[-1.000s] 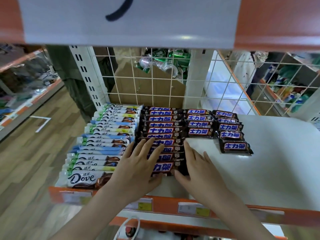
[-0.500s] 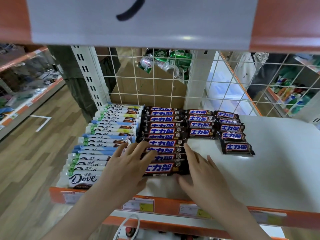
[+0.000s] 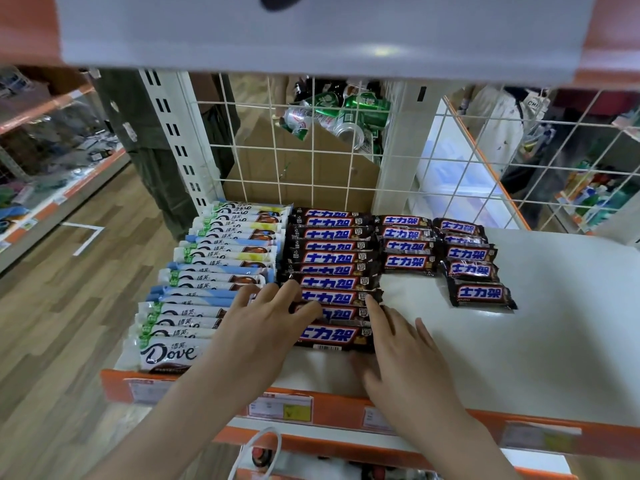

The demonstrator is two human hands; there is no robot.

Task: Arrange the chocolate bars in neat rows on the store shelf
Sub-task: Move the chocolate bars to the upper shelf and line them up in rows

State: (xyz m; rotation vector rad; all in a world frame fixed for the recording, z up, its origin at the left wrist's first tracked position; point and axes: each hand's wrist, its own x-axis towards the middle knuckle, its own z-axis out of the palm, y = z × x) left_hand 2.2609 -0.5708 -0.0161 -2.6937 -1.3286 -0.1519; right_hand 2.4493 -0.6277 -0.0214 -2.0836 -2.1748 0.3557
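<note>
Both hands flat, fingers spread: left hand [image 3: 263, 327] and right hand [image 3: 405, 348] flank the long row of brown chocolate bars [image 3: 332, 271] on the white shelf [image 3: 554, 341]; wooden floor [image 3: 69, 306] alongside.

My left hand [image 3: 266, 327] covers the right ends of the nearest Dove bars [image 3: 180, 320] and the left ends of the front brown bars [image 3: 332, 299]. My right hand [image 3: 405, 355] hides the shelf [image 3: 519, 358] beneath it; its thumb is blurred. Both my forearms run off the bottom edge. The price labels [image 3: 280, 407] on the orange strip are too blurred to read. The sign [image 3: 311, 29] along the top is cut off, its black mark only partly seen.
</note>
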